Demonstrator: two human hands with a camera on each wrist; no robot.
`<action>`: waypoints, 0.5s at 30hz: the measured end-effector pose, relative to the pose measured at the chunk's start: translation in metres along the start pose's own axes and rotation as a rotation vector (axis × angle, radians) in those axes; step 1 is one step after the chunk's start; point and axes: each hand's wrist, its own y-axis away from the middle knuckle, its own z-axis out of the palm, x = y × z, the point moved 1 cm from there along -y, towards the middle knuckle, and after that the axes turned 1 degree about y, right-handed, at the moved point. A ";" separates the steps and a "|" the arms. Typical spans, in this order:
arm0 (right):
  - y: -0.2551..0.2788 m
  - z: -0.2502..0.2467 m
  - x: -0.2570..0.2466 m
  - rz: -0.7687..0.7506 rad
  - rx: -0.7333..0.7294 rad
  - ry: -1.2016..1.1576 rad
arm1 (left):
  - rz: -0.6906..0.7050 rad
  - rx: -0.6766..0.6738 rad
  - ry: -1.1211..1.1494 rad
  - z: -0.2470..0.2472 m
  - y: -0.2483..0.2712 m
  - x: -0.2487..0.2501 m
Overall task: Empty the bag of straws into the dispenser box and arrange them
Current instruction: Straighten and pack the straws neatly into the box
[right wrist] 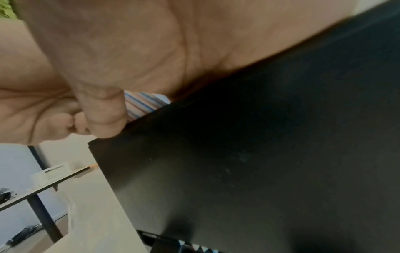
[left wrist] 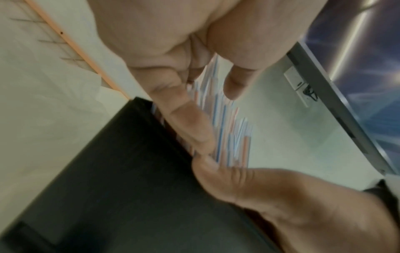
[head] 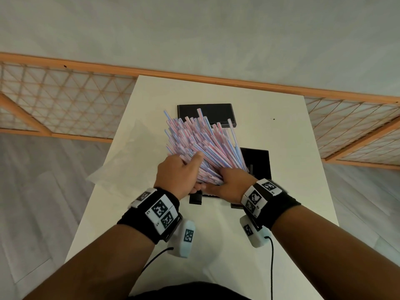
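Observation:
A thick bundle of pink, white and blue striped straws (head: 199,146) fans upward and away from me over the black dispenser box (head: 257,163). My left hand (head: 179,169) grips the bundle's lower end from the left, thumb across the straws. My right hand (head: 229,182) curls round the same end from the right. In the left wrist view the straws (left wrist: 225,130) run between my fingers (left wrist: 186,119) above the box's black wall (left wrist: 121,179). The right wrist view shows a sliver of straws (right wrist: 142,104) beside the box (right wrist: 259,154). The empty clear bag (head: 121,161) lies at the table's left edge.
The box's flat black lid (head: 205,114) lies farther back on the white table (head: 287,131). A wooden lattice railing (head: 65,100) runs behind the table. Cables hang from both wrist cameras near the table's front.

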 end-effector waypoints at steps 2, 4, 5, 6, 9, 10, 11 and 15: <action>0.001 -0.003 -0.006 -0.011 -0.025 -0.015 | 0.041 0.031 -0.019 -0.006 -0.001 -0.004; 0.001 -0.006 -0.010 -0.031 -0.041 -0.010 | 0.079 0.110 -0.045 -0.015 0.000 -0.011; 0.000 -0.007 -0.012 -0.033 -0.046 0.008 | 0.095 0.178 -0.061 -0.020 0.001 -0.014; 0.000 -0.009 -0.013 -0.035 -0.047 0.027 | 0.085 0.243 -0.063 -0.025 0.002 -0.017; -0.003 -0.009 -0.016 -0.020 -0.072 0.064 | -0.090 0.231 0.114 -0.030 0.003 -0.015; -0.003 -0.009 -0.018 -0.016 -0.083 0.071 | -0.139 0.186 0.179 -0.028 0.002 -0.012; -0.004 -0.008 -0.019 -0.011 -0.103 0.073 | -0.150 0.149 0.200 -0.025 0.001 -0.009; -0.008 -0.009 -0.023 -0.032 -0.161 0.008 | -0.043 0.091 0.118 -0.014 -0.002 0.000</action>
